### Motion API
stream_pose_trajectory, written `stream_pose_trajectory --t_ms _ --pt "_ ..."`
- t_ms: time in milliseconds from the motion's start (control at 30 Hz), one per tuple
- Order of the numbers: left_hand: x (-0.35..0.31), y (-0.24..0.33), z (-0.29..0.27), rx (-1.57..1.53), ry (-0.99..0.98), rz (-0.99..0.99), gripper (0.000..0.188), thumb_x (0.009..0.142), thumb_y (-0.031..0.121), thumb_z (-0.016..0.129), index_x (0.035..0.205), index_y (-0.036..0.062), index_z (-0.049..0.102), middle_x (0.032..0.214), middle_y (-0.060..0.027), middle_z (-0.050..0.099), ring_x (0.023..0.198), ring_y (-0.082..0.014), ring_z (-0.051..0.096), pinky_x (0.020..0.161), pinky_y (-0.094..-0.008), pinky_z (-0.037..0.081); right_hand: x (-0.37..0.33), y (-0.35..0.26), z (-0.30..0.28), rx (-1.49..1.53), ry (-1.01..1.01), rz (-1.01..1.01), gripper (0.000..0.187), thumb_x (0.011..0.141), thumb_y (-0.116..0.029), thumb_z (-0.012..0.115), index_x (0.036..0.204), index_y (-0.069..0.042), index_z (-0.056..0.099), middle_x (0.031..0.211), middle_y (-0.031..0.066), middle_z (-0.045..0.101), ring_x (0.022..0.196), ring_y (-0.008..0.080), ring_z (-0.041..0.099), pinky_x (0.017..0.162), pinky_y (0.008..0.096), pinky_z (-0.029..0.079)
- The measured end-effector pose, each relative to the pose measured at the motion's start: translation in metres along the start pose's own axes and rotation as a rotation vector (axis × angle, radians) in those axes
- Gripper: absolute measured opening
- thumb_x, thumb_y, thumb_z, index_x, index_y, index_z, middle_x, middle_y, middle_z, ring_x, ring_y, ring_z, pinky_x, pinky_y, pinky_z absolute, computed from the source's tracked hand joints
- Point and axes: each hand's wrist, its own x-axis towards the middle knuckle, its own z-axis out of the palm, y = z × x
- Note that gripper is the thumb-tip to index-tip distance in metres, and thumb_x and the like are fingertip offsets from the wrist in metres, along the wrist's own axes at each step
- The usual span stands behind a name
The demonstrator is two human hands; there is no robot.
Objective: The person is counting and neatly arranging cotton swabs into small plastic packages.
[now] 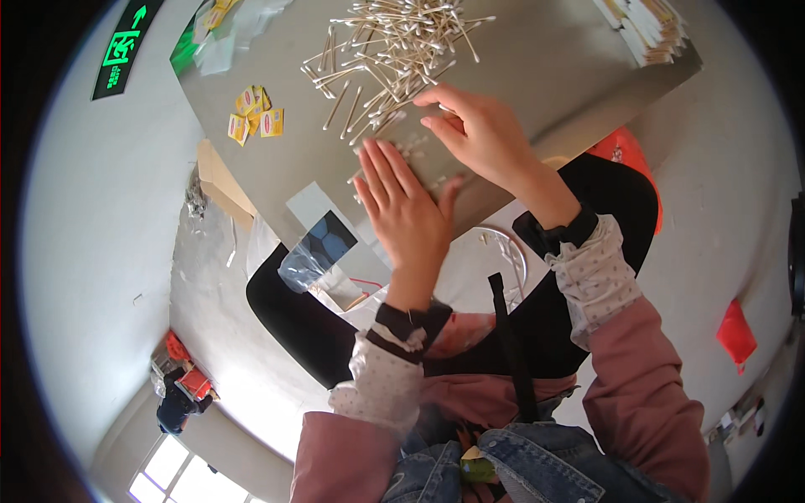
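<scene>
My left hand (407,214) lies flat at the table's near edge, fingers stretched out and thumb apart. Around its fingertips and thumb are several white cotton tips (412,147), blurred and partly covered by the hand. My right hand (486,138) is just to the right, beside the near end of a loose pile of cotton swabs (402,46). Its fingers are curled, with a small whitish bit showing between them; what it is stays hidden. The swabs have wooden sticks with white tips and point in many directions.
On the grey table (537,75) lie small yellow packets (256,113) at left, clear plastic bags (226,50) at far left and a stack of white-and-tan packets (646,29) at far right. A clear bag (306,267) hangs over the near-left edge, above my lap.
</scene>
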Motion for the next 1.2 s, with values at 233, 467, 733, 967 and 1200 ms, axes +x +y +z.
stream_pose_trajectory --t_ms 233,467,733,967,1200 --pt "-0.014 -0.004 0.003 0.057 0.027 -0.023 0.103 0.092 0.067 0.053 0.154 -0.0106 0.025 0.162 -0.0293 0.024 0.152 -0.0406 0.022 0.122 -0.0526 0.020 -0.006 -0.006 -0.004 -0.022 -0.039 0.036 0.020 0.093 -0.011 0.070 0.112 -0.009 0.066 0.067 0.0061 0.059 0.055 0.0150 0.050 0.055 0.0304 0.043" --pt "0.012 -0.010 -0.002 -0.042 0.009 -0.069 0.099 0.094 0.059 0.058 0.156 -0.0079 0.020 0.163 -0.0293 0.019 0.155 -0.0387 0.013 0.123 -0.0535 0.012 -0.002 -0.015 -0.004 -0.041 -0.146 0.120 0.015 0.091 -0.017 0.067 0.104 -0.010 0.067 0.078 0.0108 0.069 0.069 0.0325 0.065 0.062 0.0421 0.050" --pt "-0.006 -0.023 -0.003 -0.126 0.091 -0.075 0.099 0.093 0.061 0.057 0.157 -0.0066 0.022 0.165 -0.0258 0.020 0.156 -0.0384 0.012 0.123 -0.0554 0.010 0.000 -0.014 -0.005 -0.054 -0.261 0.104 0.012 0.086 -0.012 0.066 0.097 -0.010 0.069 0.078 0.0090 0.069 0.070 0.0315 0.066 0.062 0.0419 0.050" --pt "-0.004 -0.029 -0.003 -0.006 -0.001 -0.020 0.100 0.093 0.067 0.052 0.156 -0.0055 0.026 0.165 -0.0231 0.023 0.155 -0.0368 0.016 0.123 -0.0549 0.012 0.003 -0.011 0.004 -0.105 -0.265 0.008 0.005 0.085 -0.011 0.065 0.089 -0.009 0.067 0.074 0.0079 0.067 0.068 0.0314 0.064 0.060 0.0406 0.049" --pt "0.000 -0.030 0.002 0.007 0.025 -0.040 0.101 0.092 0.070 0.050 0.156 -0.0051 0.027 0.165 -0.0223 0.024 0.155 -0.0361 0.018 0.123 -0.0545 0.014 0.004 -0.017 0.005 -0.114 -0.255 0.101 0.006 0.084 -0.012 0.066 0.083 -0.008 0.062 0.072 0.0080 0.065 0.065 0.0312 0.063 0.058 0.0407 0.047"
